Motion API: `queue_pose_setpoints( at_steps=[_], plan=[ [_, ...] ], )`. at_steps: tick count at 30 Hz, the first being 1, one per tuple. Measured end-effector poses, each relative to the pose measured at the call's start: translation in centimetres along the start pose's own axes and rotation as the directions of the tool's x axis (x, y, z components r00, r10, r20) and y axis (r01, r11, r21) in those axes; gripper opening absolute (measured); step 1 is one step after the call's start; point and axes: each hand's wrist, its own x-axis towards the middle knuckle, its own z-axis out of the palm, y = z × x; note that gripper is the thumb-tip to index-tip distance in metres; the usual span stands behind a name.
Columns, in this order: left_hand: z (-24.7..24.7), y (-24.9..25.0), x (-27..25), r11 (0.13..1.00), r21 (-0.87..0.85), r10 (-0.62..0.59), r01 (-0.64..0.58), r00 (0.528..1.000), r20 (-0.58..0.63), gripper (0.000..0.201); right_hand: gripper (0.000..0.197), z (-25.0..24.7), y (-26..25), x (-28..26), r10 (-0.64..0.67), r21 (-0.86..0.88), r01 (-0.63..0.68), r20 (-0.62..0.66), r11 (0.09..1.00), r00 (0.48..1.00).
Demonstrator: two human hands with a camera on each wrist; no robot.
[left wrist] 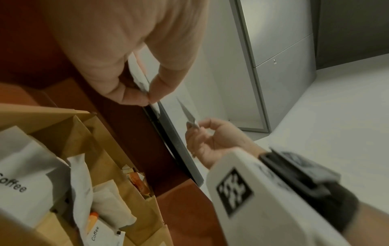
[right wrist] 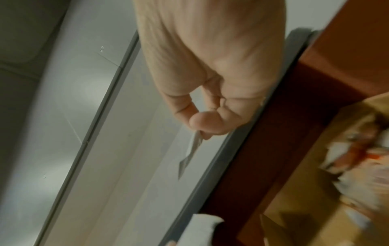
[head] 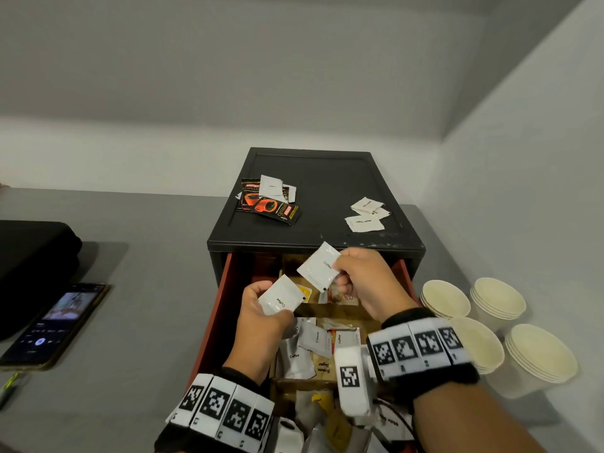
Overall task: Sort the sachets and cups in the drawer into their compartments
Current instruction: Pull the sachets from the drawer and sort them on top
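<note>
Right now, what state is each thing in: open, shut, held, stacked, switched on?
drawer: pulled open, sachets jumbled inside.
left hand: fingers pinching a white Coffee sachet.
right hand: fingers pinching a white sachet, label unreadable.
paper cups: nested in stacks, upright on the counter.
phone: screen lit.
black sachets: lying on the cabinet top.

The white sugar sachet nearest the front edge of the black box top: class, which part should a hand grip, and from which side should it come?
Pinch the white sugar sachet by its near long edge, coming from above and in front. It lies flat on the black box top, so fingers cannot get under it; that edge is clear, while its far corner seems to touch the other sachets.
</note>
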Motion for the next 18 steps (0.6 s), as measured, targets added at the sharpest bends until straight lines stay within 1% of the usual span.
queue_pose_setpoints(
  at_steps=[1,3,4,5,6,8,9,10,11,12,13,14,15,16,17,18],
  plan=[
    [0.0,0.1,-0.1,1.000,0.000,-0.001,0.001,1.000,-0.001,0.054,0.014,0.4,-0.9,0.3,-0.019,0.031,0.019,0.001,0.999,1.000],
    [0.1,0.2,-0.1,1.000,-0.006,-0.004,0.004,1.000,-0.005,0.052,0.009,1.1,-2.7,1.0,-0.037,0.184,0.034,0.016,0.982,0.999],
    [0.2,0.3,-0.2,1.000,-0.011,-0.002,0.002,1.000,-0.008,0.050,0.010,1.5,-3.3,1.8,-0.036,0.272,0.029,0.021,0.962,0.999],
    [0.1,0.3,-0.2,1.000,-0.015,0.002,-0.003,1.000,-0.014,0.048,0.018,2.0,-3.7,2.3,-0.035,0.296,0.026,0.024,0.955,0.999],
    [0.1,0.3,-0.2,1.000,-0.025,0.009,-0.010,1.000,-0.021,0.046,0.026,2.5,-3.9,2.9,-0.037,0.257,0.031,0.019,0.966,0.999],
    [-0.1,0.3,-0.1,0.999,-0.049,0.021,-0.023,0.999,-0.034,0.043,0.044,3.4,-3.5,3.7,-0.073,0.032,0.075,-0.040,0.997,0.996],
    [-0.2,0.2,0.0,0.998,-0.057,0.025,-0.027,0.999,-0.041,0.043,0.048,3.6,-3.2,3.4,-0.112,-0.087,0.106,-0.065,0.990,0.992],
    [-0.3,0.2,0.0,0.998,-0.059,0.030,-0.032,0.998,-0.049,0.043,0.046,3.6,-2.8,3.2,-0.157,-0.195,0.141,-0.070,0.971,0.985],
    [-0.3,0.2,0.1,0.998,-0.057,0.031,-0.035,0.998,-0.056,0.044,0.039,3.6,-2.4,2.5,-0.199,-0.270,0.182,-0.038,0.945,0.979],
    [-0.3,0.1,0.2,0.998,-0.057,0.030,-0.033,0.998,-0.059,0.045,0.030,3.5,-2.0,2.0,-0.226,-0.317,0.224,0.031,0.922,0.974],
    [-0.2,0.1,0.2,0.998,-0.062,0.025,-0.028,0.998,-0.053,0.048,0.024,3.4,-1.7,1.3,-0.230,-0.364,0.262,0.129,0.894,0.965],
    [-0.1,0.1,0.3,0.997,-0.070,0.016,-0.019,0.999,-0.039,0.051,0.020,3.3,-1.6,0.6,-0.219,-0.426,0.301,0.233,0.853,0.948],
    [0.0,0.2,0.2,0.997,-0.074,0.004,-0.006,1.000,-0.023,0.054,0.018,3.3,-1.3,0.2,-0.200,-0.485,0.334,0.307,0.808,0.930],
    [0.0,0.1,0.2,0.997,-0.075,-0.007,0.006,1.000,-0.008,0.056,0.017,3.2,-1.3,0.1,-0.185,-0.524,0.347,0.337,0.778,0.923],
    [0.1,0.1,0.2,0.997,-0.078,-0.018,0.018,1.000,0.003,0.056,0.015,3.0,-1.3,0.3,-0.173,-0.537,0.334,0.328,0.775,0.929],
    [0.1,0.1,0.2,0.996,-0.085,-0.030,0.031,0.999,0.012,0.054,0.013,2.8,-1.4,0.6,-0.165,-0.522,0.308,0.302,0.796,0.939]
  ],
)
